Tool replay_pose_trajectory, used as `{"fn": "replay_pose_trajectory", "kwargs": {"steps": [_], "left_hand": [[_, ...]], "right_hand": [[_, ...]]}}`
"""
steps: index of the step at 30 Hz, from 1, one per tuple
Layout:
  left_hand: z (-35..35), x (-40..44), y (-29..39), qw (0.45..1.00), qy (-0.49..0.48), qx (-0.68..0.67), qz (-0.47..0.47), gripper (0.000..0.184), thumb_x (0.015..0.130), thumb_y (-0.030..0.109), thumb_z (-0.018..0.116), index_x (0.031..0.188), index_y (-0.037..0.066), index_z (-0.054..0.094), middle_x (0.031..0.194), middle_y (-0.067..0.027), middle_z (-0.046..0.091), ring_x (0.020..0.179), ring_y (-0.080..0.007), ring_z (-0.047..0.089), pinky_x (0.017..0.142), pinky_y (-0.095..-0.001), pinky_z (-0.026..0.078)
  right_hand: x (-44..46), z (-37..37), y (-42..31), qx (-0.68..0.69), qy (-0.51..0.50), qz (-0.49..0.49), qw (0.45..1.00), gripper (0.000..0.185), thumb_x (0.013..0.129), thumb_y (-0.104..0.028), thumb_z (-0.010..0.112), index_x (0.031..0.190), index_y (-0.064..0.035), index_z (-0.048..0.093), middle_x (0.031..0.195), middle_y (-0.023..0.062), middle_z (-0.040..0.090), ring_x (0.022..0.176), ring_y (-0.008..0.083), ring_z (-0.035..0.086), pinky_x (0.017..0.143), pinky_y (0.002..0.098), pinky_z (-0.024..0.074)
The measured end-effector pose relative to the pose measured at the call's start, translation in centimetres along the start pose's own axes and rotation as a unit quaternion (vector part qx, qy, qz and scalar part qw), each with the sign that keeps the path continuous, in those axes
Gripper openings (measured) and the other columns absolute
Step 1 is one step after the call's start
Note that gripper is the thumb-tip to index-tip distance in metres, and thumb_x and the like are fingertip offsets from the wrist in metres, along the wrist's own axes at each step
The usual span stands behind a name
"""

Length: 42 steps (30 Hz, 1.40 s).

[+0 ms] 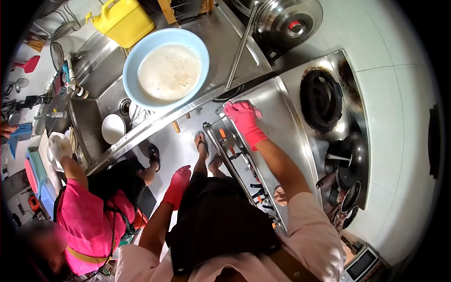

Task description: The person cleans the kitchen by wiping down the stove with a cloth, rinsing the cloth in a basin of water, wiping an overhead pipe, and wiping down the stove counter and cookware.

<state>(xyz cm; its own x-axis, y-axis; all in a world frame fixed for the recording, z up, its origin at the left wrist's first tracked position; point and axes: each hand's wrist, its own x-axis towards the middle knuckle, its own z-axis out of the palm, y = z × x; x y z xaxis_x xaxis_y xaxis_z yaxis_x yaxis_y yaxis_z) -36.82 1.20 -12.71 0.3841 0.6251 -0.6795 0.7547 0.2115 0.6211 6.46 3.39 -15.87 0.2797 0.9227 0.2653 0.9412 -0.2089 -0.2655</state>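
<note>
The pink-gloved right hand (242, 121) is touching the silver steel stovetop (278, 120), which is running lengthwise beneath its forearm; the pink-gloved left hand (178, 186) is hanging farther from it. I cannot tell whether either's fingers are holding anything.

Bright kitchen with steel glare, strong fisheye bending, and black vignetted edges.

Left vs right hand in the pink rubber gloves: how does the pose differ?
Right pink-gloved hand is stretched forward; left pink-gloved hand hangs close to the black apron.
Right rests on the flat stainless steel worktop; left is off it, over the grey floor.
Shared: both gloves are the same pink and cover the wrist.
</note>
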Motion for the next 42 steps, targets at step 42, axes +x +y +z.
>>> {"fn": "replay_pose_trajectory", "kwargs": {"steps": [42], "left_hand": [[1.7, 0.7, -1.4, 0.979, 0.008, -0.203, 0.014, 0.026, 0.098, 0.004, 0.061, 0.123, 0.000, 0.064, 0.117, -0.0070, 0.069, 0.107, -0.0129, 0.063, 0.097, -0.0269, 0.048]], "right_hand": [[-14.6, -13.1, 6.0, 0.115, -0.093, 0.087, 0.985, 0.017, 0.083, -0.024, 0.072, 0.098, -0.0280, 0.076, 0.099, 0.0026, 0.070, 0.102, 0.0294, 0.061, 0.094, 0.0480, 0.0473]]}}
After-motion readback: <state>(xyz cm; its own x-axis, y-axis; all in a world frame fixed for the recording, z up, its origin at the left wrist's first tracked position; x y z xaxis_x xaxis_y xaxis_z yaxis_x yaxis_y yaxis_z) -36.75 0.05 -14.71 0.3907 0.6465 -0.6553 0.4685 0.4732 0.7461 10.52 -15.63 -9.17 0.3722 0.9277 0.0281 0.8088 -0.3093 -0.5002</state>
